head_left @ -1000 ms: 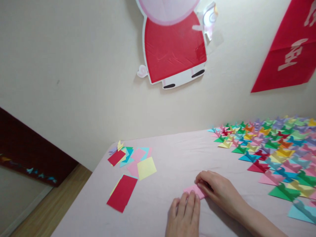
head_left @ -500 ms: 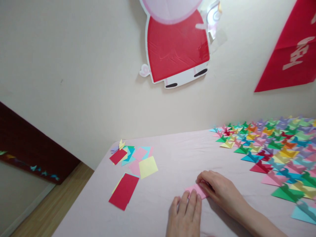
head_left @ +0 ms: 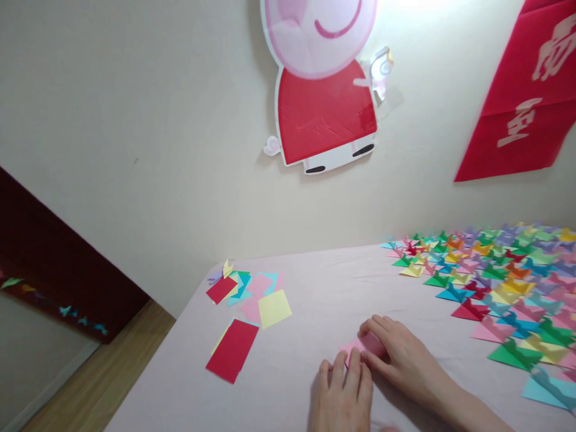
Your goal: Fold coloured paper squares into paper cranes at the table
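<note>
A small folded pink paper (head_left: pixel 360 345) lies on the pale pink table (head_left: pixel 315 294) near its front edge. My left hand (head_left: pixel 342 390) rests flat beside it, fingers together and stretched out, their tips touching the paper's near edge. My right hand (head_left: pixel 400 355) comes in from the right with curled fingers pressing down on the paper's far side. Most of the paper is hidden under the two hands.
Loose coloured paper squares (head_left: pixel 252 294) and a red sheet (head_left: pixel 233 350) lie at the table's left end. Several folded paper cranes (head_left: pixel 504 288) in rows cover the right side. A cartoon pig sticker (head_left: pixel 326 90) and a red banner (head_left: pixel 522 108) hang on the wall. Wooden floor (head_left: pixel 99 384) lies left.
The view has tilted down and shifted slightly, so the wall pictures sit lower. Both hands stay on the pink paper, the left hand's fingers edging a little further onto it.
</note>
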Motion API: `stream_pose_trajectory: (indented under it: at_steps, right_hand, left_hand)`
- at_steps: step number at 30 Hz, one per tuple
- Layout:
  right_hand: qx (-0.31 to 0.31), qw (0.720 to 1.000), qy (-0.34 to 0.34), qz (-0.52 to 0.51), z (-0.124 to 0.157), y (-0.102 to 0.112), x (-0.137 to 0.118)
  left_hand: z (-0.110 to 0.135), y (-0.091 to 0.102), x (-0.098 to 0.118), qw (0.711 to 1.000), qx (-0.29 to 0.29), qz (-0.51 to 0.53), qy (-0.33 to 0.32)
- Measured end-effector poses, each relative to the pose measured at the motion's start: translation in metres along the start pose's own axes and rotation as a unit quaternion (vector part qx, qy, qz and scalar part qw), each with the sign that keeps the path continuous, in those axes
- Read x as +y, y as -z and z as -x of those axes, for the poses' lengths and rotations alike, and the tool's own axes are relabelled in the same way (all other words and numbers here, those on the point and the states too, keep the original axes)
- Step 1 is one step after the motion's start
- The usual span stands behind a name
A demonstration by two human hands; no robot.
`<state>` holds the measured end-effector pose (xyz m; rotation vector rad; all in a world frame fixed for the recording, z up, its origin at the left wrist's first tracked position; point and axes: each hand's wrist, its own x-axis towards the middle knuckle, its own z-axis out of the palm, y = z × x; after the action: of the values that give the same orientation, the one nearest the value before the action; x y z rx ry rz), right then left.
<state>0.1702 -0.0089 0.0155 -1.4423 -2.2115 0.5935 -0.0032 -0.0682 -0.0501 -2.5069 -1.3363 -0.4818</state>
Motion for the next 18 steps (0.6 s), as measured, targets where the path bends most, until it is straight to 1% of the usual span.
stream_pose_trajectory:
  at_steps: [6,8,13,18]
  right_hand:
    - [0.02,1.0,0.007,-0.001,0.01,-0.001,-0.004]
    - [0.021,1.0,0.0,-0.005,0.01,-0.002,-0.002]
    - [0.031,0.998,-0.012,-0.05,0.008,-0.007,0.01]
    - [0.028,0.993,-0.02,-0.113,0.007,-0.006,0.021]
  left_hand:
    - [-0.001,0.008,0.003,0.998,-0.045,0.034,0.026]
    - [-0.002,0.012,0.004,0.998,-0.047,0.043,0.029]
    - [-0.001,0.015,0.002,0.998,-0.028,0.05,0.039]
    - [0.005,0.012,-0.004,0.999,0.026,0.033,0.029]
